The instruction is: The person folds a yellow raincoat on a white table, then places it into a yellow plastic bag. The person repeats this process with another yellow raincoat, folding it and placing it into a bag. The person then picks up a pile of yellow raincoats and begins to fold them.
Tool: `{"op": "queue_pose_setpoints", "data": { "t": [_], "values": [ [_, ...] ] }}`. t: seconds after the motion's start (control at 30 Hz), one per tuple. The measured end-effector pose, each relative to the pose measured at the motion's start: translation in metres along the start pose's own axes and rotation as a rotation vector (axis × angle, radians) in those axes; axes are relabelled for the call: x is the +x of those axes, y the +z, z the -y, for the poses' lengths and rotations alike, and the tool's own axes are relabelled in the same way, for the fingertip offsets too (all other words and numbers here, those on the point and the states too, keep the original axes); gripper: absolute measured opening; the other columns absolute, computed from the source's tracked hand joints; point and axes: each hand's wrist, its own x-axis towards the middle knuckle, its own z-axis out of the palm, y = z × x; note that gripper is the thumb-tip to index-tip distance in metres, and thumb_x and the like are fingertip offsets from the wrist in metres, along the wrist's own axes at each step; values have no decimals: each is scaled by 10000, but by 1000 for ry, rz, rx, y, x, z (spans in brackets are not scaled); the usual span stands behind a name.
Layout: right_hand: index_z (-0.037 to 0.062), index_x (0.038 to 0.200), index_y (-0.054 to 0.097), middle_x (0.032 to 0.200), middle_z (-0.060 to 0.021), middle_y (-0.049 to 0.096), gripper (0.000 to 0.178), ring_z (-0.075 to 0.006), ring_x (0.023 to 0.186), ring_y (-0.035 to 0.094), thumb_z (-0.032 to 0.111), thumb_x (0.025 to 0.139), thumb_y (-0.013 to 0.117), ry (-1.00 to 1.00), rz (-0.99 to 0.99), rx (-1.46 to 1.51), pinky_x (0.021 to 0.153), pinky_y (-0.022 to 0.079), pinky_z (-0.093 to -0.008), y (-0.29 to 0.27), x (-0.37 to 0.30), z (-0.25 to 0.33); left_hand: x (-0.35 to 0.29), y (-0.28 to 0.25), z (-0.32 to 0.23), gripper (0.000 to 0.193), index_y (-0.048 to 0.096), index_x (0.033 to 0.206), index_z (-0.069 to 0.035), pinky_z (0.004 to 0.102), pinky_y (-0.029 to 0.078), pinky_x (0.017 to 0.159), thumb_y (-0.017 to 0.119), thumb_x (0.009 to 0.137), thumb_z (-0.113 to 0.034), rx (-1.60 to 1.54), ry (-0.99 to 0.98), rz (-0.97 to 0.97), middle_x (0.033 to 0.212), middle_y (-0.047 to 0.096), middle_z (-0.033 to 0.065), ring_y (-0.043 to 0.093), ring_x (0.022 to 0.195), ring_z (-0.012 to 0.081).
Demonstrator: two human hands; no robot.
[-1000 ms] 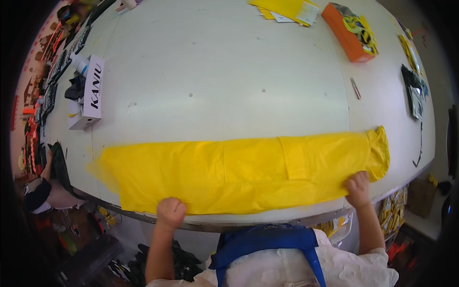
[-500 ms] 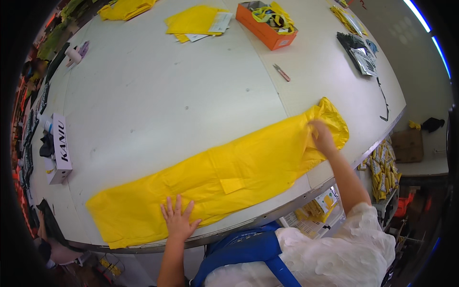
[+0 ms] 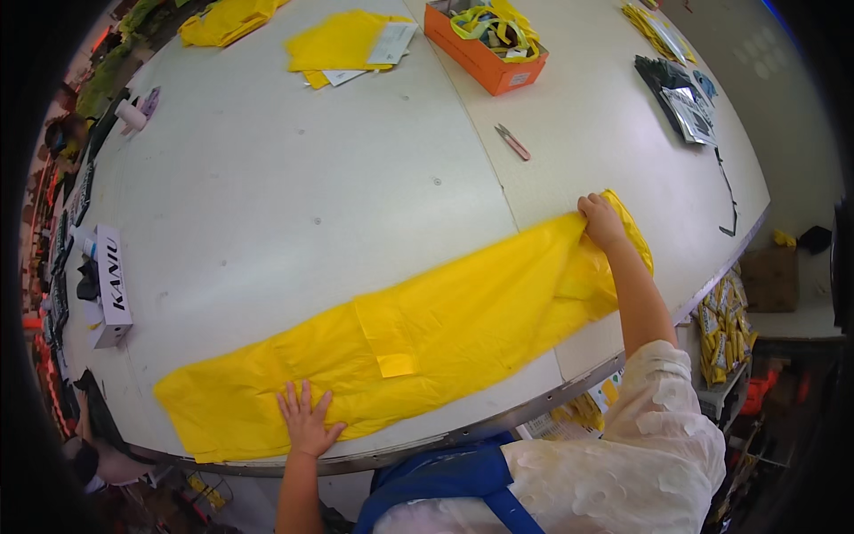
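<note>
Left hand [image 3: 307, 432] is lying flat near the front edge, fingers [image 3: 294, 408] spreading wide and gripping nothing, probably pinning the yellow cloth [image 3: 463, 311] against sliding. Cloth is lying slantwise along the near side of the desk [image 3: 267, 187], flap [image 3: 396, 366] facing up, likely so both ends are sitting within reach. Right hand [image 3: 601, 219] is holding its upper edge near the right end, fingers curling over the material; folds are running from there, suggesting tension. Beyond, snips [image 3: 512, 142] are resting off the cloth; farther, an orange box [image 3: 480, 58] is corralling yellow straps [image 3: 500, 25].
</note>
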Motion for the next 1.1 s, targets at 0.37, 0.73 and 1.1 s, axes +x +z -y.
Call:
{"op": "queue_pose_setpoints", "data": {
  "t": [0.37,0.73,1.1],
  "values": [
    [243,1403,439,1527,-132,255,667,-444,1403,159,550,828,583,-484,-61,230,1064,88,-692,27,-166,298,0,-15,-8,605,576,1271,-252,631,79,1100,616,767,-585,-45,-6,-43,1484,317,135,197,1381,439],
    [185,1447,370,1556,-148,177,674,-437,1429,49,470,868,566,-542,7,211,1092,-11,-639,47,-212,464,-27,-10,30,592,383,1431,-254,513,163,1137,536,898,-460,-257,-27,-160,1523,258,149,239,1394,361],
    [171,1436,395,1559,-124,194,664,-419,1436,52,500,873,521,-545,-78,29,1106,-29,-612,78,-214,466,-216,17,235,762,362,1360,45,471,299,1080,734,797,-309,-352,-1305,-646,1367,373,275,378,1259,427]
  ]
}}
